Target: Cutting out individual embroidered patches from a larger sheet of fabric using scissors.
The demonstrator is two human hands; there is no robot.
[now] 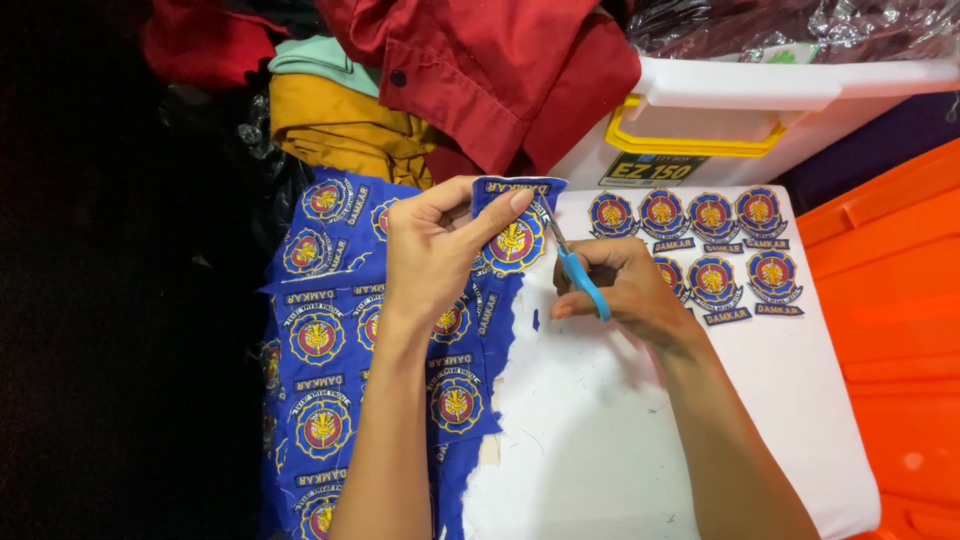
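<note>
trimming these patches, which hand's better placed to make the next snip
Right, probably: the right hand already holds the blue-handled scissors, blades at the patch that the left hand pinches up.

**Blue, gold and red around a white bench**

The bench [650, 430] is plain white. Left of it hangs a royal-blue cloth sheet [330, 330], patterned with repeating round emblems in gold, red and purple (each edged in yellow). Cut-out badges [715, 245] at the bench's far right repeat that pattern. The scissors [580, 275] have light-blue handles. Beyond the bench lie a dark-red garment [500, 70], mustard-yellow fabric [340, 130] and a white box [760, 100] with a yellow latch. Right of the bench sits an orange bin [900, 330].
</note>
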